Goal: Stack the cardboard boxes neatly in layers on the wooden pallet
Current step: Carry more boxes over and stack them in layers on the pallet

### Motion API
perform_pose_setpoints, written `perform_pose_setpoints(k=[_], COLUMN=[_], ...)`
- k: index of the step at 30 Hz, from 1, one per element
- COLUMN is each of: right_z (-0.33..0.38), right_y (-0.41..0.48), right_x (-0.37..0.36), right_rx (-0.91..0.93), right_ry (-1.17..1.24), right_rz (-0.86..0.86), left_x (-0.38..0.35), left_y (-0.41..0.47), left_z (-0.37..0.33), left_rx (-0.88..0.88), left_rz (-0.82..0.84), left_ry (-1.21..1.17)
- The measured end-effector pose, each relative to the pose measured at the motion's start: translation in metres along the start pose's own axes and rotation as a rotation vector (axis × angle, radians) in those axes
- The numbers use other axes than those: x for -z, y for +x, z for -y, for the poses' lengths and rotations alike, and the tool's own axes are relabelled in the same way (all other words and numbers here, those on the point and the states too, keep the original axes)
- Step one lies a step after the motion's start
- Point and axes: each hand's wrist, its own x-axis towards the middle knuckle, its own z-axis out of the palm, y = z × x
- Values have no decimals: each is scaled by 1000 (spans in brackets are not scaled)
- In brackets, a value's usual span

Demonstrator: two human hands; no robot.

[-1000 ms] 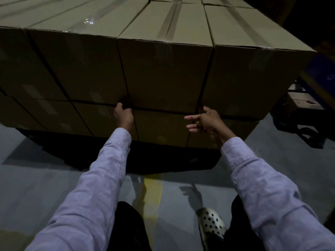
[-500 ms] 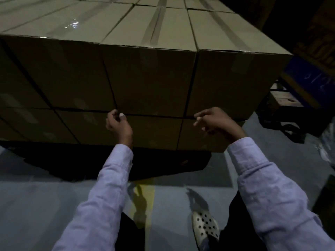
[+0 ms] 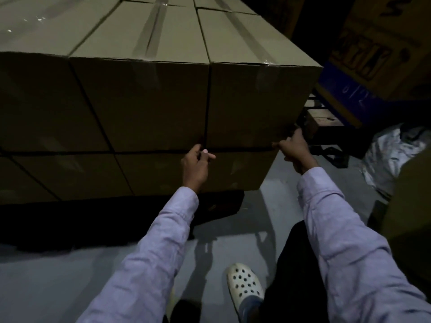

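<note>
Taped brown cardboard boxes stand in two layers, filling the upper left of the head view. The upper right-hand box (image 3: 254, 101) forms the stack's corner, above a lower-layer box (image 3: 235, 171). My left hand (image 3: 197, 163) has its fingers curled at that upper box's lower left corner, at the seam with the neighbouring box (image 3: 140, 101). My right hand (image 3: 292, 146) hooks its fingers round the box's lower right corner. The pallet under the stack is lost in dark shadow.
To the right of the stack stand a blue and yellow printed carton (image 3: 373, 54), a wooden pallet block (image 3: 323, 120) and crumpled plastic wrap (image 3: 396, 155). Another box (image 3: 412, 201) is at the right edge. My white clog (image 3: 245, 285) is on the grey floor.
Both hands have shifted right, from the bottom corners of the middle upper box to the bottom corners of the right-hand one. The view has swung right with them.
</note>
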Motion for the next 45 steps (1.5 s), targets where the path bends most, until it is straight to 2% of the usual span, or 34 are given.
perform_pose_setpoints(k=[3,8,15,18,20,22,25,27,30,34,36,42,45], right_z=[0,-2,1,-20,-3,19,48,64,82,91,93,99,96], right_y=[-3,-5,-5,21,0,-26,-55,-66,-80,-94,-97,-86,-80], right_x=[5,7,2,2,-3,-15,-42,-65,-98,-132,-141,-146,-146], right_rx=[30,1,-26,-160,-209,-87,138,264,359,394,372,225,192], right_ry=[-2,-52,-66,-161,-322,-439,-380,-357,-302,-281,-280,-253,-218], right_rz=[9,28,7,-58,39,232,478,546,537,493,442,454,406], left_x=[-6,-19,-33,-41,-40,-29,10,47,107,163,177,191,195], left_y=[-2,-2,-8,-7,-3,2,10,19,31,47,51,53,54], left_z=[-1,-2,0,10,15,18,28,36,36,32,33,45,41], left_rx=[-47,2,-10,29,41,62,84,125,240,283,291,274,277], left_rz=[5,64,-39,5,-7,-118,-413,-542,-601,-637,-640,-616,-597], left_ry=[45,4,137,151,110,31,-62,-43,47,114,102,29,-7])
